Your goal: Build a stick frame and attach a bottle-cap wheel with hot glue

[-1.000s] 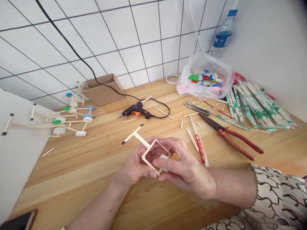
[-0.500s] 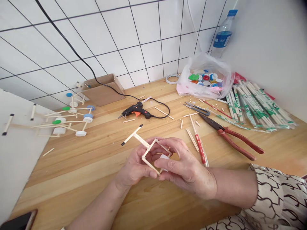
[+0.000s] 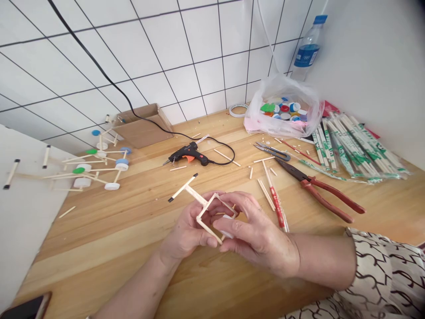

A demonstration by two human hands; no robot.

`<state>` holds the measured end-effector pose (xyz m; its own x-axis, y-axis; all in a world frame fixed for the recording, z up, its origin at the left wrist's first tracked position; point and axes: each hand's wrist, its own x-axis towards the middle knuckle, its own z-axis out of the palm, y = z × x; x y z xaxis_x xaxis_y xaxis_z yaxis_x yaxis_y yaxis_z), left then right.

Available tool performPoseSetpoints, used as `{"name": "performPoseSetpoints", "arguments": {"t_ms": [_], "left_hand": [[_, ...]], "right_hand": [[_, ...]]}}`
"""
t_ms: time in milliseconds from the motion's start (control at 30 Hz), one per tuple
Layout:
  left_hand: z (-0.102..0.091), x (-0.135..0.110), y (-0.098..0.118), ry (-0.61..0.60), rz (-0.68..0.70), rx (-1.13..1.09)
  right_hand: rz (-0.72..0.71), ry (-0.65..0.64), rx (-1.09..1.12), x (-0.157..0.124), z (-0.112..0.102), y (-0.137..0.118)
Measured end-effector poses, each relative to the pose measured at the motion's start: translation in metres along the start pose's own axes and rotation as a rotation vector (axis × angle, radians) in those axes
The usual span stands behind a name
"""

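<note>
My left hand [image 3: 191, 228] is closed on a small frame of wooden sticks [image 3: 208, 229], its thumb along the lower edge. From the frame's upper left corner a stick handle sticks out, ending in a crossbar [image 3: 183, 188] with black tips. My right hand [image 3: 262, 235] grips a white bottle cap [image 3: 226, 224] against the near right side of the frame, fingers bent around it. Those fingers hide part of the cap and the frame's right side.
Behind my hands lies a black glue gun [image 3: 188, 153]. Red-handled pliers [image 3: 312, 186], thread snips [image 3: 272, 150] and cut sticks are at right. Further back are a bag of caps [image 3: 255, 115], wrapped chopsticks [image 3: 361, 141] and a cardboard box [image 3: 142, 130]. Finished stick models [image 3: 93, 170] stand at left.
The white cap has tilted slightly flatter under my right fingers. Both hands and the stick frame stay nearly where they were.
</note>
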<state>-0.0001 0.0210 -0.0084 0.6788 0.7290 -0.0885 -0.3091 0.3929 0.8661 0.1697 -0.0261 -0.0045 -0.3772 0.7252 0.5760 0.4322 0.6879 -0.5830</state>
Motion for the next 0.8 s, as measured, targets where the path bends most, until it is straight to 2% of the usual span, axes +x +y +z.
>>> {"name": "performPoseSetpoints", "arguments": {"t_ms": [267, 567, 800], "left_hand": [[-0.008, -0.001, 0.000, -0.008, -0.010, 0.011], [-0.007, -0.002, 0.001, 0.023, -0.024, -0.042], [-0.006, -0.002, 0.000, 0.035, -0.015, -0.044]], "right_hand": [[-0.029, -0.140, 0.010, 0.004, -0.012, -0.001], [-0.100, -0.036, -0.023, 0.004, -0.006, 0.006], [-0.108, -0.051, -0.076, 0.006, -0.007, 0.005]]}}
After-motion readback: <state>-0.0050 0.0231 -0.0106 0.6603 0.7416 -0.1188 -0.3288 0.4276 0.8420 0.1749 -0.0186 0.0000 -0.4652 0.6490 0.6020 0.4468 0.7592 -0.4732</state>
